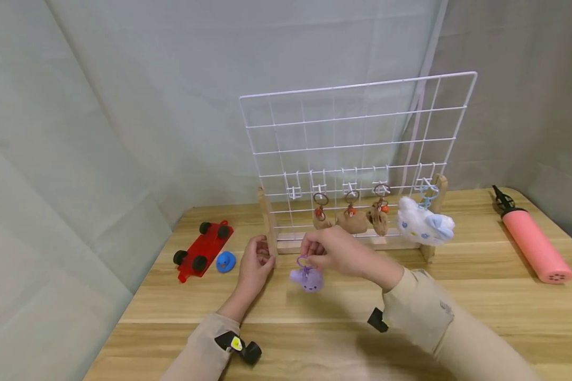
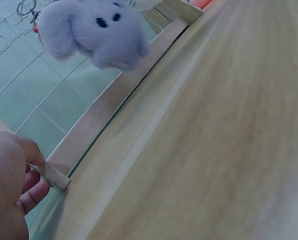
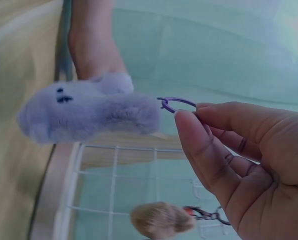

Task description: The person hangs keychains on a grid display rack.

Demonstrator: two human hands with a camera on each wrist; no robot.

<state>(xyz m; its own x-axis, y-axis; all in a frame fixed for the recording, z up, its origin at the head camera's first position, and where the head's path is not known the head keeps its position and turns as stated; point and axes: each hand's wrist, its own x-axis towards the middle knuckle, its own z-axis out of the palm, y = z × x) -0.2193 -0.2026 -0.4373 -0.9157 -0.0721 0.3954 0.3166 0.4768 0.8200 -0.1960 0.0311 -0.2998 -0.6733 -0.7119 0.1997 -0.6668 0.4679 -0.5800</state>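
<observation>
Between thumb and fingertip, my right hand pinches the purple ring of a lilac plush keychain, which hangs above the table in front of the rack. In the right wrist view the plush shows two dark eyes. My left hand grips the wooden foot at the left end of the white wire grid rack. Several keychains hang from hooks on the grid: brown plush ones with orange beads, and at the right a white cat plush on a light blue ring. The leftmost hook carries nothing.
Left of the rack a red toy car lies with its black wheels up, beside a small blue rubber duck. A pink hand pump with a black nozzle lies at the table's right. Pale cloth hangs behind.
</observation>
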